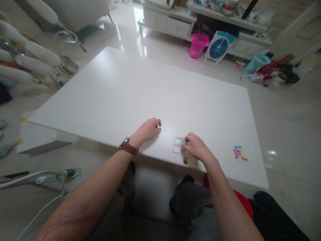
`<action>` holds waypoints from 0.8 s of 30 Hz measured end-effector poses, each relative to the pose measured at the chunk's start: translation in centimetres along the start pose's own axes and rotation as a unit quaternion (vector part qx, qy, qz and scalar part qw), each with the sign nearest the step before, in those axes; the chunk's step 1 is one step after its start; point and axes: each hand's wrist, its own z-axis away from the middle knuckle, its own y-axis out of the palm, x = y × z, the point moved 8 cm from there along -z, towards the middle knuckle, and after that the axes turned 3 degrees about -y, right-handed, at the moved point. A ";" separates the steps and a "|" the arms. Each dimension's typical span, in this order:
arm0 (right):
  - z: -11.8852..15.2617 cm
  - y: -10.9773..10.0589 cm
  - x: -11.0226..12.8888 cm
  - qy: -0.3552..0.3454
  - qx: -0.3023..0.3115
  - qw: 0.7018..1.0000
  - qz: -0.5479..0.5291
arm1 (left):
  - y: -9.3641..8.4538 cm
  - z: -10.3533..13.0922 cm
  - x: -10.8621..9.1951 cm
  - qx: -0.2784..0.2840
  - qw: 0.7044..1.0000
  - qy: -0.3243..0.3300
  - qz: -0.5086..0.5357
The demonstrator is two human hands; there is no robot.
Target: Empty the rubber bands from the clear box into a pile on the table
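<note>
My right hand point(197, 145) is over the right side of a small clear divided box point(177, 146) on the white table. Its fingers are closed in a pinch on a small striped piece point(184, 143), dark and light, too small to name. Something pinkish lies in the compartment just below the fingertips. A little brown-and-yellow cluster point(185, 160) sits between the box and the table's near edge. To the left of the box, my left hand point(149, 130) hovers or rests near the tabletop, thumb and bent fingers apart, holding nothing. It wears a brown-strapped watch point(127, 146) at the wrist.
Several small bright-coloured pieces point(238, 152) lie in a loose group at the right of the white table point(150, 87). Beyond it on the floor stand a pink basket point(198, 46), a blue-and-white fan point(219, 47) and a teal basket point(257, 63). A red seat shows below my right arm.
</note>
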 end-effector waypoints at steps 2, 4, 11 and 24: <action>0.0 -0.4 -0.3 -0.003 -0.017 1.000 -0.012 | 0.0 0.0 0.0 -0.001 1.000 0.000 0.002; 0.0 -0.9 -0.4 -0.003 -0.035 0.999 -0.020 | 0.0 0.0 -0.1 -0.001 1.000 -0.002 0.003; 0.1 -1.8 -0.4 0.010 -0.061 0.997 -0.041 | 0.1 -0.1 -0.2 -0.004 1.000 0.007 0.003; 0.0 -2.1 1.5 0.020 -0.103 0.935 -0.340 | 2.1 0.6 -4.0 0.127 0.937 -0.010 0.326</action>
